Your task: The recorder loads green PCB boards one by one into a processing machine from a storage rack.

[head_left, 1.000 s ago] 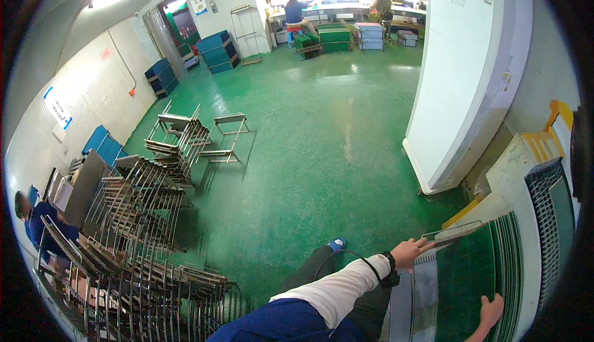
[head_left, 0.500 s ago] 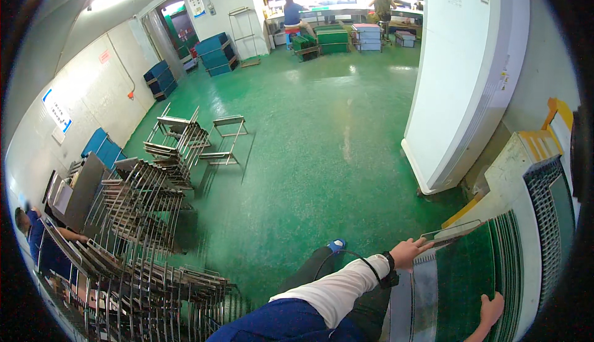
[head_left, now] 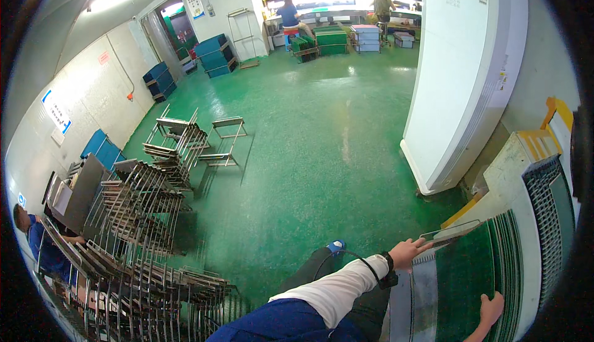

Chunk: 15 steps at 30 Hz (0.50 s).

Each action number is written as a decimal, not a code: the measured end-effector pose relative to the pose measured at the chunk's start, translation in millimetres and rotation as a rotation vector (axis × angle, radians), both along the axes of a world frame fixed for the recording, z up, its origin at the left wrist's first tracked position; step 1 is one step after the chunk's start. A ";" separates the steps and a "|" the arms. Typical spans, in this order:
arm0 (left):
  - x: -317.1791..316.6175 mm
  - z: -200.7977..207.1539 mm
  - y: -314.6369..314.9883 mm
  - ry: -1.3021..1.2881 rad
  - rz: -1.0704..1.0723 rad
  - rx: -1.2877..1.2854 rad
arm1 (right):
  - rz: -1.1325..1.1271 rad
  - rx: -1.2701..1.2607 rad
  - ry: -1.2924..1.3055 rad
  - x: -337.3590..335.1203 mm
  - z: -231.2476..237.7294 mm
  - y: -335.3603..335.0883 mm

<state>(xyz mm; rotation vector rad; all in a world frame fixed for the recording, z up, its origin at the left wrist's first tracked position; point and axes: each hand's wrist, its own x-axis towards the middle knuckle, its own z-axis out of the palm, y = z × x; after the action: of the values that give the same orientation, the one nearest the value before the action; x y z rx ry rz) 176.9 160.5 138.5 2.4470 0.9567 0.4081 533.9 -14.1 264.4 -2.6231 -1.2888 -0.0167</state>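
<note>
A thick row of thin green boards point(head_left: 464, 280) stands on edge in a metal rack point(head_left: 455, 233) at the lower right. My left hand point(head_left: 406, 254), in a white sleeve with a black band at the wrist, is closed on the rack's far left corner, by its wire frame. Lower down, my right hand point(head_left: 492, 309) lies against the boards with fingers curled over their edges. Its thumb points up, and the fingertips are partly hidden. Left of the green face is a greyish translucent panel point(head_left: 424, 292).
Stacked metal racks point(head_left: 142, 212) fill the left, with a co-worker point(head_left: 46, 249) behind them. A tall white cabinet point(head_left: 464, 88) stands ahead right, a black mesh crate point(head_left: 544, 218) beside the boards. At the back, people sit at a lit bench point(head_left: 340, 0) near green board stacks point(head_left: 331, 40).
My hands and the boards have kept their places. The co-worker at the left has shifted a little, and a person behind the far bench has bent lower.
</note>
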 end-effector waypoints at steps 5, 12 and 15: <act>2.3 0.9 0.2 0.015 0.003 0.000 | 0.005 0.059 -0.084 23.4 -25.2 -5.1; 0.5 2.4 -0.3 0.030 0.006 0.003 | -0.020 0.000 -0.085 17.2 -20.4 -2.0; -0.7 1.4 -0.2 0.026 -0.002 -0.006 | -0.025 -0.057 -0.035 6.9 -5.7 0.2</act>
<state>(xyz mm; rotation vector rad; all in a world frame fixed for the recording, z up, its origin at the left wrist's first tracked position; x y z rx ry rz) 176.2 160.3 139.9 2.4532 0.9654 0.3736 540.7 -13.8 258.7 -2.6983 -1.2859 -0.0313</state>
